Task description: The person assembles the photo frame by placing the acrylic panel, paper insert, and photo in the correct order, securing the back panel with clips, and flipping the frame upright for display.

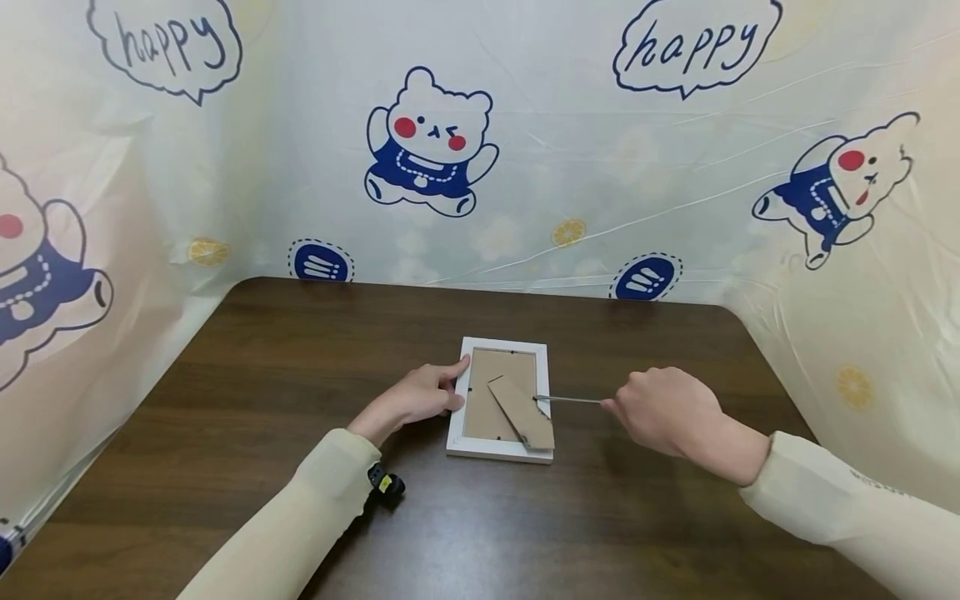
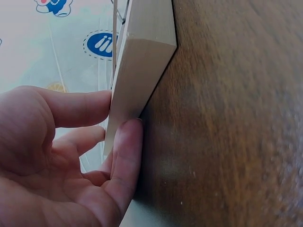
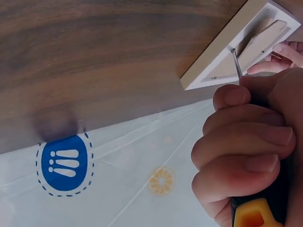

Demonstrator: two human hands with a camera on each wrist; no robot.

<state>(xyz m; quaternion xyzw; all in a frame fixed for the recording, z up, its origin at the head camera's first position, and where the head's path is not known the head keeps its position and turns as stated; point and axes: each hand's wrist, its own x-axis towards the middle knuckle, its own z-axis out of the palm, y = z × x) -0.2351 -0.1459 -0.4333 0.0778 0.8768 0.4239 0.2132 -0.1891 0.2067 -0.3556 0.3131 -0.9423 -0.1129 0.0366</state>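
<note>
A white picture frame (image 1: 498, 454) lies face down on the brown table, its brown backing board (image 1: 491, 362) upward. A cardboard stand leg (image 1: 522, 412) slants across the backing. My left hand (image 1: 423, 392) holds the frame's left edge; the left wrist view shows its fingers (image 2: 87, 108) against the pale side. From the right, my right hand (image 1: 667, 412) grips a screwdriver (image 1: 570, 400), with fingers wrapped round its black and yellow handle (image 3: 258, 215). The thin metal shaft reaches over the frame, its tip at the inner right edge beside the stand leg. The handle is mostly hidden by the fingers.
The brown table (image 1: 300, 367) extends around the frame. Behind and at both sides hangs a pale curtain (image 1: 555, 150) printed with bears. A small black object with a yellow mark (image 1: 387, 483) sits by the left cuff.
</note>
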